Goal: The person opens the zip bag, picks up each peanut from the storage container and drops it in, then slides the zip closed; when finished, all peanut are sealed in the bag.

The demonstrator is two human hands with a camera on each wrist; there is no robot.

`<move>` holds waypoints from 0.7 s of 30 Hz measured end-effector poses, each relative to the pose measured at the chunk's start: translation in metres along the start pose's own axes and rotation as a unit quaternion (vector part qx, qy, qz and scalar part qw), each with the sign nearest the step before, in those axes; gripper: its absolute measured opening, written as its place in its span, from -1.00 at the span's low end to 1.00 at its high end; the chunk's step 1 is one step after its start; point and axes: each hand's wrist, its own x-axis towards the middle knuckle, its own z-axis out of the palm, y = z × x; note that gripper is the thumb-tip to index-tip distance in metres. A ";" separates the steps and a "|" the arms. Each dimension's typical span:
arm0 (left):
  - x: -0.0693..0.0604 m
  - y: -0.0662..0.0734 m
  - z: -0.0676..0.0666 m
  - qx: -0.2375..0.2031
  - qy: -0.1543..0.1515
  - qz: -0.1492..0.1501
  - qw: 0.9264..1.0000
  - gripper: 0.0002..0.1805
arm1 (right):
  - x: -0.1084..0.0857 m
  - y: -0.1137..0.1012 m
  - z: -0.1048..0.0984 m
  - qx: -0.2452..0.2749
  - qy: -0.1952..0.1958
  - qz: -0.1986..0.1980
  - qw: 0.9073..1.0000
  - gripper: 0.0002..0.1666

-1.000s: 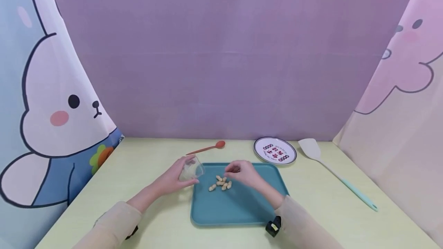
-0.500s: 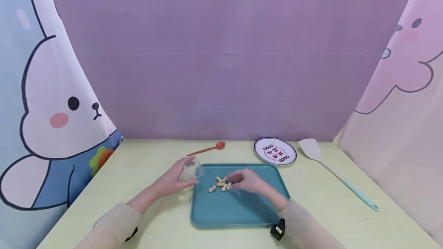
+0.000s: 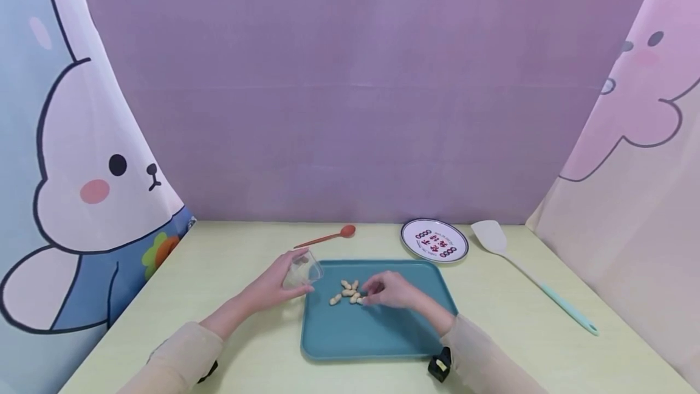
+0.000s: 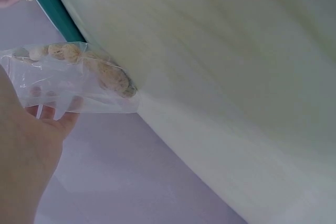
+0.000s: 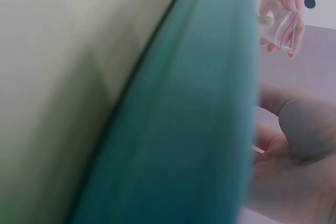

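My left hand (image 3: 273, 281) grips a clear plastic zip bag (image 3: 304, 269), tilted at the tray's left edge. Peanuts (image 4: 107, 72) show inside the bag in the left wrist view. Several more peanuts (image 3: 348, 292) lie in a loose cluster on the blue-green tray (image 3: 377, 339). Over the tray, just right of the cluster, is my right hand (image 3: 396, 290). Its thumb tip is at the rightmost peanut (image 3: 360, 300), while thumb and fingers stand apart. In the right wrist view the tray's rim hides the fingertips.
Behind the tray lies an orange-red spoon (image 3: 347, 231). A white plate (image 3: 434, 240) with red lettering is at the back right. Farther right, a spatula (image 3: 538, 281) with a mint handle lies slantwise. A purple curtain (image 3: 361, 108) closes off the back of the table.
My right hand has come down and to the right, from above the cluster to its right side. The rightmost peanut has turned and shifted slightly nearer. My left hand and the bag stay put.
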 end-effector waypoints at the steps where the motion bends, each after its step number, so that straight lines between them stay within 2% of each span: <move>1: 0.000 0.000 0.000 -0.001 -0.001 -0.001 1.000 -0.04 | 0.000 0.000 0.000 -0.002 0.000 0.000 1.000 -0.70; 10: 0.001 0.000 0.000 0.002 -0.001 -0.001 1.000 -0.05 | 0.001 0.000 0.001 -0.006 -0.002 0.015 1.000 -0.86; 21: 0.000 -0.001 0.000 0.002 -0.004 -0.008 1.000 -0.04 | 0.001 0.003 0.000 0.013 0.000 0.015 1.000 -0.88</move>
